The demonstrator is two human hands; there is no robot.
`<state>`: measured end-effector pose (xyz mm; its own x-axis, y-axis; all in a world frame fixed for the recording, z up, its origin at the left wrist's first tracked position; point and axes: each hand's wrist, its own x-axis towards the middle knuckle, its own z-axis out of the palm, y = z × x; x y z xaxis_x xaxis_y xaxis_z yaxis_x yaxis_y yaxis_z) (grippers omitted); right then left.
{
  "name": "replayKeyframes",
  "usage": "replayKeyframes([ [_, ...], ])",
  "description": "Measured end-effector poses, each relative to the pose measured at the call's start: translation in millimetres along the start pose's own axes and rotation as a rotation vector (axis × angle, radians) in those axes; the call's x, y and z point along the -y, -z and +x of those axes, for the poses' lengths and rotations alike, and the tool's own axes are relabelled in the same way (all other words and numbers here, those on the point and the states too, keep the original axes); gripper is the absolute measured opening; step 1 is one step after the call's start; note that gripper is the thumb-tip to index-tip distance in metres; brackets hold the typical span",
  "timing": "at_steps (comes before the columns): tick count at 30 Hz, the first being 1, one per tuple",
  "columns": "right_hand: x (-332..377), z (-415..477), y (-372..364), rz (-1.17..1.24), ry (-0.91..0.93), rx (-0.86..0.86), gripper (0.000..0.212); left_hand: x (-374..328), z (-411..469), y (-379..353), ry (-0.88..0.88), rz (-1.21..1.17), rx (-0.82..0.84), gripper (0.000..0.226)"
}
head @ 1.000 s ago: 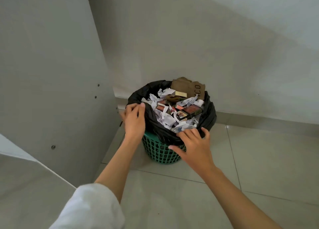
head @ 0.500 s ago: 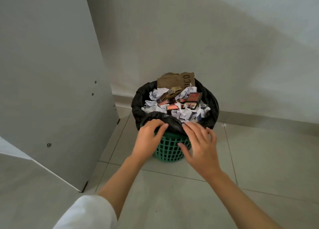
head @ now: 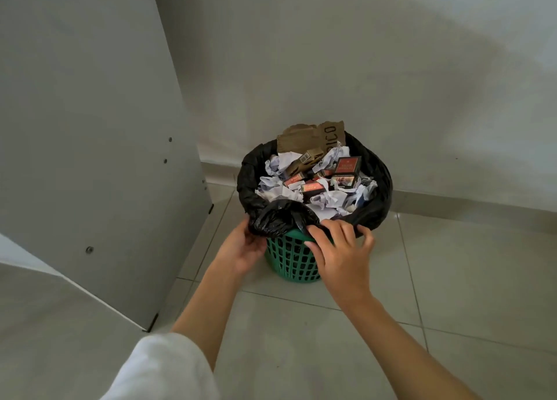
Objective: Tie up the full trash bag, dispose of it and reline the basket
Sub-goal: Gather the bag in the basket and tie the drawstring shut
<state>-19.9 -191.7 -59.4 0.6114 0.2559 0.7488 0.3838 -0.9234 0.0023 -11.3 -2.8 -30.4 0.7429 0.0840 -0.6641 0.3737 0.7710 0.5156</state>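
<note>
tiled floor (head: 458, 282): left grip (head: 241, 249) grasps trash bag (head: 278, 219) at basket (head: 291, 259) rim; right grip (head: 342, 250) released, touching it

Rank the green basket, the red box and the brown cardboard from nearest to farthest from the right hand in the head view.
1. green basket, close beside the right hand.
2. red box, among the trash, farther back.
3. brown cardboard, at the far rim by the wall.

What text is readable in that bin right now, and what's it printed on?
"ICO": rotated letters on the torn brown cardboard piece at the back of the black trash bag; any letter before them is unclear.
Small red cartons: the print is too blurred to read.
</note>
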Motion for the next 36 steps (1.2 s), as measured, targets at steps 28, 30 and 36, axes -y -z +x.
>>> replayKeyframes([
  [28, -85, -29, 34, 0.292, -0.348, 0.152, 0.035, 28, -16, -46, -1.235, 1.68, 0.152, 0.024],
  [30, -78, -27, 36, 0.441, -0.497, 0.129, 0.038, 42, -19, -47, -1.25, 1.564, 0.167, 0.022],
  [36, -14, 5, 45, 0.536, -0.52, 0.068, 0.052, 35, -31, -40, -1.111, 1.235, 0.195, 0.018],
])
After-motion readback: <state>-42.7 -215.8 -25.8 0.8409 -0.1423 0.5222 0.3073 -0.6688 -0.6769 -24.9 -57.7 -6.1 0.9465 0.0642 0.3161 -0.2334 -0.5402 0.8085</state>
